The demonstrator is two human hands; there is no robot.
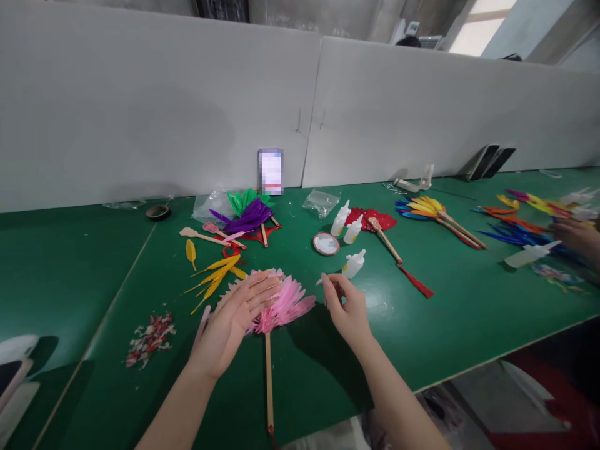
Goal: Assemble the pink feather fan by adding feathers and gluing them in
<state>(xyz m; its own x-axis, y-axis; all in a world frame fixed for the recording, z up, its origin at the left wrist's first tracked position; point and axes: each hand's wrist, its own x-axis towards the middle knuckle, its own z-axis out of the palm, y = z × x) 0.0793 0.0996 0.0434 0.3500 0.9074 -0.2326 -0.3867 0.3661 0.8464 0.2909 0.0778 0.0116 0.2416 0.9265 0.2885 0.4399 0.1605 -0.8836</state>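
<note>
A pink feather fan (pixel 293 300) lies on the green table, its wooden handle (pixel 269 381) pointing toward me. My left hand (pixel 239 319) is over the fan's left side with the fingers stretched out and the palm showing. Whether it touches the feathers I cannot tell. To the right of the fan, my right hand (pixel 344 306) is closed in a pinch. A small pale tip pokes out of its fingertips, too small to name. Just beyond that hand is a white glue bottle (pixel 354 264).
Yellow feathers (pixel 215 278) and pink-red scraps (pixel 152 337) lie left. Behind are a small round dish (pixel 326 244), more glue bottles (pixel 340 219), a red fan (pixel 382 220) and a phone (pixel 270 172) against the partition. At far right is another person's hand (pixel 574 234).
</note>
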